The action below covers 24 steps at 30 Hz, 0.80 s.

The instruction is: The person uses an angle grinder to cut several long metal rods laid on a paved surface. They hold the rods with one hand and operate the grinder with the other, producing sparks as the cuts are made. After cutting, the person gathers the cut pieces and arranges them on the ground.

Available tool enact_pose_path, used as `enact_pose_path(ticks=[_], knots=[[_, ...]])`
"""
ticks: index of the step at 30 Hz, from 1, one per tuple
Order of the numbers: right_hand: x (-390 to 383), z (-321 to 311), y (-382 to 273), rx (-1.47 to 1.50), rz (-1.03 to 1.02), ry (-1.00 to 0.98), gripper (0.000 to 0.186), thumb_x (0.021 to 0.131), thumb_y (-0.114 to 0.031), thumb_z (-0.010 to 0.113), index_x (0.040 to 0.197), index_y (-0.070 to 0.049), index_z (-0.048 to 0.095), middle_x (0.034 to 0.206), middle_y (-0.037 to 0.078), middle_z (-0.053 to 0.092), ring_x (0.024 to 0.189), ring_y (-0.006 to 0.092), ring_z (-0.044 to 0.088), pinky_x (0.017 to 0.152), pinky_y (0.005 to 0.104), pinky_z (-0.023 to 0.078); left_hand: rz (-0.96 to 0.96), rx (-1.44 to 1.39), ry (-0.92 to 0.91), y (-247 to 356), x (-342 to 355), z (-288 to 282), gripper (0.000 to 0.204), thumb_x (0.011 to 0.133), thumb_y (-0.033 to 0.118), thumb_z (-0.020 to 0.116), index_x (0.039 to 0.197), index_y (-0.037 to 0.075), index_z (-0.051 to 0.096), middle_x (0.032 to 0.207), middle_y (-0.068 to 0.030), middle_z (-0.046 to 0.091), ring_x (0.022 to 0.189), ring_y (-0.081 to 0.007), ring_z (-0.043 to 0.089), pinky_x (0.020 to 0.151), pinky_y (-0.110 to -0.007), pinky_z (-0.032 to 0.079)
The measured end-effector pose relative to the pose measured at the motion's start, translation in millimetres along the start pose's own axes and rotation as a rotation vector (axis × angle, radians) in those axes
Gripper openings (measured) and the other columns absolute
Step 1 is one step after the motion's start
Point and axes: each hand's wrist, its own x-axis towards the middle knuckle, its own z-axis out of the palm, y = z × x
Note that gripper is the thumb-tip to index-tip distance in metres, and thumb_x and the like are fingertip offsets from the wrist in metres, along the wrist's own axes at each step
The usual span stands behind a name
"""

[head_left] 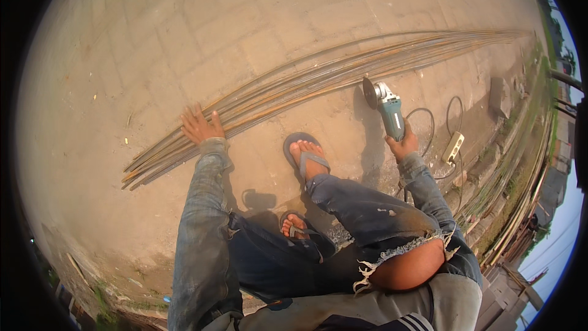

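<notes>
A bundle of long, thin, rusty steel rods (318, 79) lies across the paving from lower left to far right. My left hand (199, 125) rests on the bundle near its left end, fingers spread over the rods and not wrapped round them. In my right hand (403, 142) is an angle grinder (392, 115) with a green body and a silver head, gripped by its rear end. Its dark cutting disc (370, 93) is close to the near edge of the rods. Whether the disc is spinning I cannot tell.
A cable runs near the grinder to a white power strip (453, 147) on the right. Beyond it stand a concrete block (500, 97) and long poles (520, 196) along the grassy edge. My sandalled feet (309, 156) are between my hands, on dusty paving (294, 18).
</notes>
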Motion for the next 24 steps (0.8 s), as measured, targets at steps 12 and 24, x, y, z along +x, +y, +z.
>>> enact_pose_path(ticks=[12, 24], knots=[[26.4, -9.4, -10.0, -0.098, -0.140, -0.026, 0.075, 0.067, -0.024, 0.069, 0.131, -0.009, 0.034, 0.103, 0.023, 0.060, 0.096, 0.0370, 0.060, 0.080, 0.0415, 0.047, -0.002, -0.001, 0.007, -0.9, -2.9, -3.3, 0.056, 0.085, 0.045, 0.045, 0.134, 0.018, 0.039, 0.142, -0.0139, 0.029, 0.133, -0.0352, 0.019, 0.106, -0.054, 0.014], [26.9, -13.9, -23.6, -0.109, -0.087, -0.052, 0.073, 0.068, -0.020, 0.068, 0.131, -0.009, 0.033, 0.104, 0.023, 0.059, 0.097, 0.0372, 0.059, 0.082, 0.0415, 0.046, -0.005, -0.006, 0.020, 3.4, -2.2, -4.4, 0.052, 0.085, 0.038, 0.050, 0.132, 0.017, 0.040, 0.141, -0.0131, 0.030, 0.132, -0.0339, 0.021, 0.106, -0.053, 0.016]])
